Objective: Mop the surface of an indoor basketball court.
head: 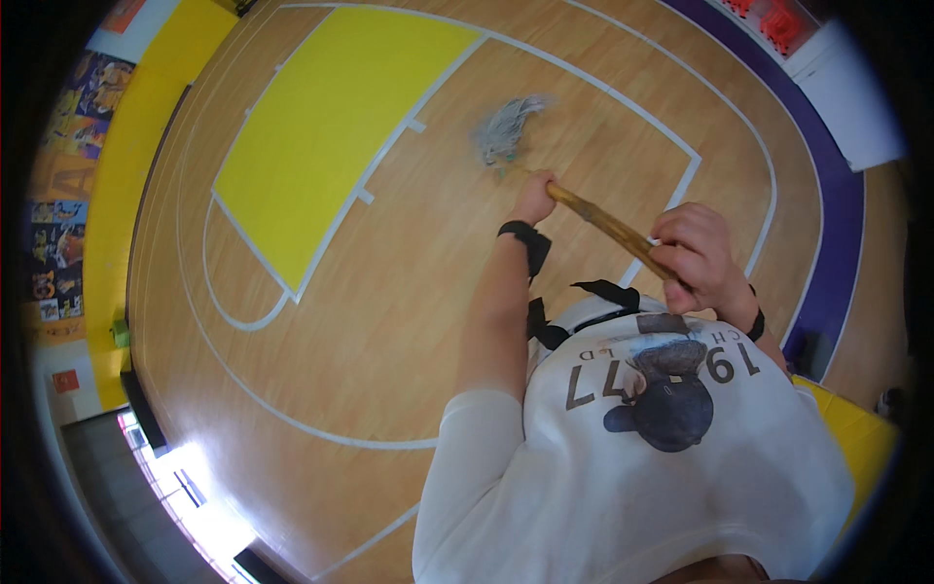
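Observation:
A string mop with a wooden handle point(606, 223) slants across the floor in front of me. My left hand point(536, 197) is wrapped around the lower part of the handle, its arm stretched out. Close to my body, my right hand point(693, 255) grips the upper end, which is partly hidden by the fingers. Beyond my left hand, the grey mop head point(505, 131) lies on the wooden court floor point(584, 131), its strands fanned out and blurred. Black bands are around both wrists.
A yellow painted key point(343, 139) with white lines marks the floor at left. Yellow padding point(109, 219) and posters point(58, 248) line the left wall. A white box-like object point(850, 98) stands at upper right, beside the purple border point(839, 233). Bright light glares off the floor at lower left.

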The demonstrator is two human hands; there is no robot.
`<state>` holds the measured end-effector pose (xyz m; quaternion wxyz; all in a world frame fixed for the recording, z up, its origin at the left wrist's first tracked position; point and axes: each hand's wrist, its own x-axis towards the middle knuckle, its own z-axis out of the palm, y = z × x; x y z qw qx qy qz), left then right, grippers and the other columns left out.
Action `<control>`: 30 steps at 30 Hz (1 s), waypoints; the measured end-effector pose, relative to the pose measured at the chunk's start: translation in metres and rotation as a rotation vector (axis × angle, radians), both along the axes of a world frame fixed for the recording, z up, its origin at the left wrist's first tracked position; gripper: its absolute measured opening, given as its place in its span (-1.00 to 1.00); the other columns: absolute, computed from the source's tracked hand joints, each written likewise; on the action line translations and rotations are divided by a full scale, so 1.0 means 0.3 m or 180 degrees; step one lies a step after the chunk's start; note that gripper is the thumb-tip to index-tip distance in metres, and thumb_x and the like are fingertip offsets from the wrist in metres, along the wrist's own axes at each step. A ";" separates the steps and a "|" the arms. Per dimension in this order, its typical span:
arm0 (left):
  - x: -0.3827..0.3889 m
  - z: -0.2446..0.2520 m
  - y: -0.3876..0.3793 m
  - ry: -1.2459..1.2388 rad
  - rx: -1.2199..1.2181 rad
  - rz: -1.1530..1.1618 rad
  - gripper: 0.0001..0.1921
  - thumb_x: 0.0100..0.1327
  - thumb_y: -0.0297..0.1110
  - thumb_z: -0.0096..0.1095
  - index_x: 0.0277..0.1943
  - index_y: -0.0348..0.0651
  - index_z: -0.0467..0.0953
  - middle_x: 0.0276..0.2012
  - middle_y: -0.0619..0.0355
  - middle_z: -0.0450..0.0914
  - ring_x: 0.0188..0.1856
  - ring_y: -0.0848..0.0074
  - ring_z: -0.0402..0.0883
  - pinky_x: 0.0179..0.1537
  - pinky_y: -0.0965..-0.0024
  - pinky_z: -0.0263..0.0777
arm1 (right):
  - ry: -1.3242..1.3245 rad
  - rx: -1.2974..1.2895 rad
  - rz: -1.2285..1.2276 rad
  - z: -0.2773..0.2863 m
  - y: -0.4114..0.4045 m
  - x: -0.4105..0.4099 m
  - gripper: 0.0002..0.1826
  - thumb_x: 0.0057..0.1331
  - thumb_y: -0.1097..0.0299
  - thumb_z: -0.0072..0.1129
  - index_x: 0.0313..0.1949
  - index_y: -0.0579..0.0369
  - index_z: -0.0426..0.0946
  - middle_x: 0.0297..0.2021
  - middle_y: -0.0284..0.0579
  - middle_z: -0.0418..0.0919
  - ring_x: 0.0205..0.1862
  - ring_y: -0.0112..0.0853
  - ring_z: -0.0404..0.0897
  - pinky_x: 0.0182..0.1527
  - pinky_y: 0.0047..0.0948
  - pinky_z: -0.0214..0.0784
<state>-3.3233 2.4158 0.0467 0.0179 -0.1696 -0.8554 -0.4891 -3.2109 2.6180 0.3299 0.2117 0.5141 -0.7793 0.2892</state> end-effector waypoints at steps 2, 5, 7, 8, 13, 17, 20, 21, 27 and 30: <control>0.007 -0.033 -0.098 -0.0100 -0.0006 0.0126 -0.89 -0.08 -0.55 0.09 -0.41 -0.25 0.44 -0.45 -0.10 0.49 -0.32 0.07 0.47 -0.31 0.22 0.32 | -0.0077 0.0029 0.0149 -0.023 -0.077 -0.033 -0.76 0.06 0.19 -0.02 -0.51 0.11 0.38 -0.55 -0.14 0.35 -0.56 -0.23 0.40 -0.58 -0.32 0.17; 0.127 -0.126 -0.254 -0.0190 -0.0111 0.0409 -0.89 0.00 -0.44 0.11 -0.38 -0.24 0.45 -0.41 -0.10 0.52 -0.30 0.08 0.49 -0.30 0.18 0.34 | -0.0248 0.0008 0.0217 -0.054 -0.166 -0.073 -0.79 0.03 0.21 0.00 -0.51 0.09 0.39 -0.56 -0.16 0.33 -0.57 -0.22 0.38 -0.60 -0.32 0.15; 0.224 -0.193 -0.328 -0.0888 -0.0501 0.0295 -0.81 0.00 -0.36 0.16 -0.31 -0.22 0.48 -0.40 -0.13 0.52 -0.28 0.05 0.49 -0.25 0.16 0.36 | -0.0693 0.0074 0.0076 -0.111 -0.191 -0.104 -0.82 0.00 0.23 0.02 -0.51 0.07 0.38 -0.56 -0.16 0.33 -0.56 -0.20 0.38 -0.58 -0.31 0.16; 0.298 -0.242 -0.353 -0.0622 -0.0663 0.0398 -0.77 0.00 -0.31 0.16 -0.28 -0.24 0.49 -0.37 -0.14 0.53 -0.25 0.04 0.49 -0.21 0.15 0.37 | -0.0778 0.0144 -0.0081 -0.157 -0.202 -0.118 -0.84 -0.01 0.25 0.03 -0.50 0.06 0.38 -0.56 -0.16 0.34 -0.52 -0.20 0.40 -0.56 -0.30 0.19; 0.680 -0.492 -0.562 -0.1413 -0.1624 -0.0313 -0.66 0.03 -0.15 0.09 -0.36 -0.33 0.48 -0.40 -0.17 0.52 -0.27 0.01 0.49 -0.20 0.09 0.36 | -0.1883 0.0570 -0.0826 -0.413 -0.298 -0.089 -0.83 0.07 0.21 -0.07 -0.44 -0.01 0.41 -0.47 -0.12 0.43 -0.39 -0.20 0.43 -0.41 -0.22 0.27; 1.085 -0.749 -0.769 -0.3025 -0.2179 -0.1057 -0.55 0.10 -0.06 0.06 -0.09 -0.27 0.48 -0.12 -0.17 0.51 -0.01 0.08 0.46 0.03 0.19 0.30 | -0.3428 0.1733 -0.0041 -0.615 -0.410 -0.023 -0.69 0.19 0.12 -0.20 -0.42 0.06 0.43 -0.49 -0.05 0.46 -0.41 -0.18 0.45 -0.35 -0.20 0.26; 1.176 -0.639 -0.793 -0.3590 -0.1814 -0.0731 -0.56 0.09 -0.07 0.07 -0.12 -0.28 0.49 -0.16 -0.17 0.52 -0.06 0.09 0.47 -0.02 0.20 0.32 | -0.4175 0.1233 0.0264 -0.686 -0.425 0.014 -0.67 0.18 0.11 -0.19 -0.43 0.10 0.43 -0.52 -0.04 0.48 -0.44 -0.17 0.46 -0.36 -0.21 0.26; 1.159 -0.586 -0.793 -0.3621 -0.1778 -0.0775 -0.57 0.09 -0.08 0.08 -0.13 -0.28 0.49 -0.17 -0.16 0.53 -0.07 0.09 0.48 -0.03 0.20 0.32 | -0.4191 0.1131 0.0226 -0.724 -0.407 0.004 -0.67 0.18 0.11 -0.19 -0.43 0.10 0.43 -0.52 -0.04 0.48 -0.44 -0.17 0.46 -0.36 -0.21 0.26; 0.909 -0.300 -0.661 -0.3696 -0.1415 -0.1107 -0.60 0.08 -0.11 0.11 -0.18 -0.29 0.50 -0.24 -0.15 0.55 -0.16 0.12 0.52 -0.12 0.21 0.35 | -0.4517 0.0735 -0.0077 -0.757 -0.318 -0.021 -0.64 0.20 0.09 -0.20 -0.46 0.12 0.43 -0.56 -0.08 0.49 -0.51 -0.27 0.47 -0.42 -0.28 0.27; 0.732 -0.116 -0.508 -0.3754 -0.1240 -0.1319 -0.62 0.08 -0.12 0.12 -0.21 -0.30 0.51 -0.27 -0.14 0.56 -0.21 0.13 0.53 -0.17 0.22 0.37 | -0.4021 0.0600 -0.0920 -0.798 -0.155 -0.057 -0.66 0.17 0.11 -0.16 -0.51 0.12 0.41 -0.61 -0.11 0.49 -0.54 -0.29 0.48 -0.47 -0.30 0.27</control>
